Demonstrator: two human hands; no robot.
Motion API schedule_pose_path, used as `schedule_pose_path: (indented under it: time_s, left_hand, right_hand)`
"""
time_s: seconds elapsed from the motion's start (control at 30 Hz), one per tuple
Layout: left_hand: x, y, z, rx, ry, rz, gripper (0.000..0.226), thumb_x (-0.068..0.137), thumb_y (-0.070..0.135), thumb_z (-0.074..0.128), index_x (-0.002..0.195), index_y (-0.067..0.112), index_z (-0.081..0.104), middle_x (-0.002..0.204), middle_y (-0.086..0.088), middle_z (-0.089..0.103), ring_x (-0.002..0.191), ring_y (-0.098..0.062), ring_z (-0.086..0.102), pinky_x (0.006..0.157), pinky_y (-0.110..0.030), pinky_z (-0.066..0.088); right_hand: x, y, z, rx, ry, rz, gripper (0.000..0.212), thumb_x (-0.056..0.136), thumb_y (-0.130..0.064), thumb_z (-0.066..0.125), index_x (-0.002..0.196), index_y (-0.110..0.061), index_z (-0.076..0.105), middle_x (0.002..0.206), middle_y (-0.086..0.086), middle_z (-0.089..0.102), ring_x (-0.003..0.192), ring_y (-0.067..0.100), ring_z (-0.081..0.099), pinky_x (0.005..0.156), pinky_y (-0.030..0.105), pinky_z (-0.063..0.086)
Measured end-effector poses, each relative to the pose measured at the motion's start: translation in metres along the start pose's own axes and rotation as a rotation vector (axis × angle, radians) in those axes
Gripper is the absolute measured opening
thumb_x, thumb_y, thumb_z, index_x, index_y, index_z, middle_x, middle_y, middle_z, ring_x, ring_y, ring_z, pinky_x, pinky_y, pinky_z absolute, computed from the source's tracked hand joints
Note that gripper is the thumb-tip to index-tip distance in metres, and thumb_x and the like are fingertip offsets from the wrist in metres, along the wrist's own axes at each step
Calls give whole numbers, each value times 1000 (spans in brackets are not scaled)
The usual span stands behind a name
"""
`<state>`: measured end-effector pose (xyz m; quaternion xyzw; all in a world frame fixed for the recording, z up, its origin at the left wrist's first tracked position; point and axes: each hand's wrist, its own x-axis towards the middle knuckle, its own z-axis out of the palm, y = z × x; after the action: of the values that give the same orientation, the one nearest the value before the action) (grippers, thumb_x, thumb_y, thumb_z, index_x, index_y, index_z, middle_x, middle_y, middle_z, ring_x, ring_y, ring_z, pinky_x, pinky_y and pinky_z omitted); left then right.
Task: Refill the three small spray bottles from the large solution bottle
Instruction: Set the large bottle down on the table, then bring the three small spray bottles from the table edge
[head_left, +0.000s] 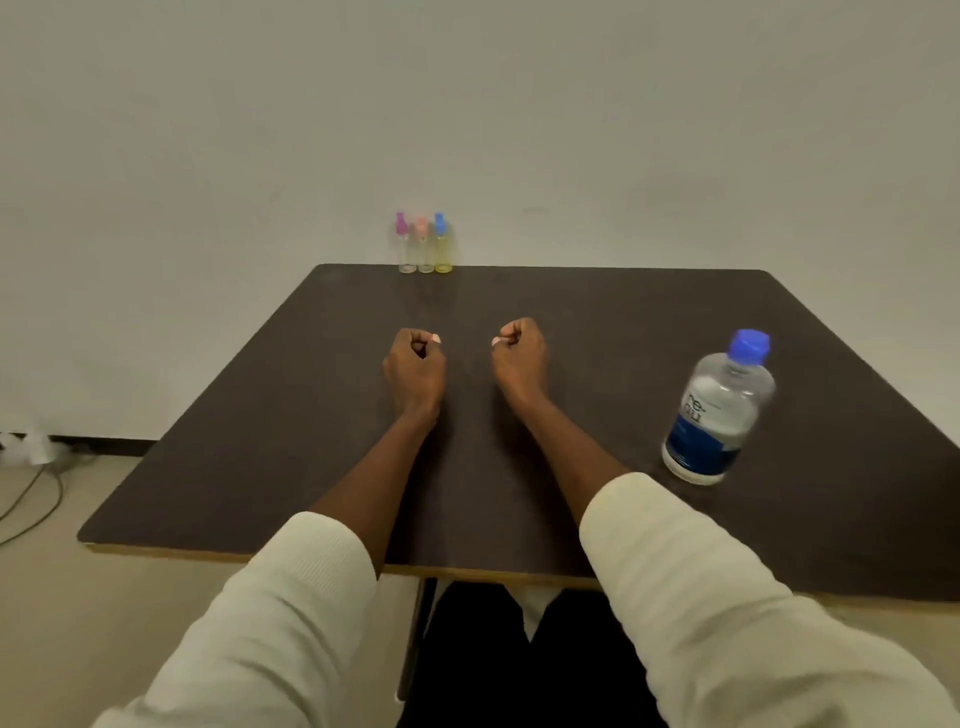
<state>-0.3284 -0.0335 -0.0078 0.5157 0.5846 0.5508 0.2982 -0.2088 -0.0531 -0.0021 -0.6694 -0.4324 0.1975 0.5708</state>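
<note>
Our left hand (415, 358) and right hand (519, 351) rest fisted, empty, mid-desk (779, 322). Reaching far for three spray bottles (426, 244) risks toppling them; solution bottle (719, 410) stays capped.

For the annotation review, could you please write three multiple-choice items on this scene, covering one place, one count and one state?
1. Where do the spray bottles stand?
A. far table edge by the wall
B. beside the large bottle
C. on the floor

2. How many spray bottles are there?
A. two
B. three
C. four

3. The large solution bottle is:
A. lying down
B. uncapped
C. upright, blue cap on

Key: 1 A, they line the far edge; 2 B, purple, pink and blue tops; 3 C, cap sits on its neck.
</note>
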Motion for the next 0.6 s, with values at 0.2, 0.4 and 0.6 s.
schedule_pose_path:
  time_s: [0.2, 0.4, 0.6]
  left_hand:
    - [91, -15, 35, -53, 22, -3, 8, 94, 10, 66, 94, 17, 62, 81, 10, 60, 74, -2, 56, 67, -15, 45]
    - [187, -33, 68, -83, 58, -56, 23, 94, 10, 67, 116, 12, 62, 108, 0, 65, 100, -13, 63, 88, -25, 51]
    - [245, -41, 91, -9, -14, 0, 47, 94, 12, 68, 138, 12, 50, 127, -1, 57, 110, -12, 53, 89, -22, 43]
  right_hand:
    - [84, 15, 67, -27, -67, 0, 16, 86, -11, 68, 96, -11, 55, 100, 8, 61, 93, 24, 60, 83, 37, 53]
    - [166, 24, 119, -42, -88, -15, 36, 85, -20, 73, 115, -11, 55, 114, 5, 58, 102, 17, 57, 90, 30, 51]
    - [220, 26, 154, -108, -104, -46, 58, 84, -26, 75, 134, -8, 50, 133, 8, 54, 122, 22, 51, 101, 33, 46]
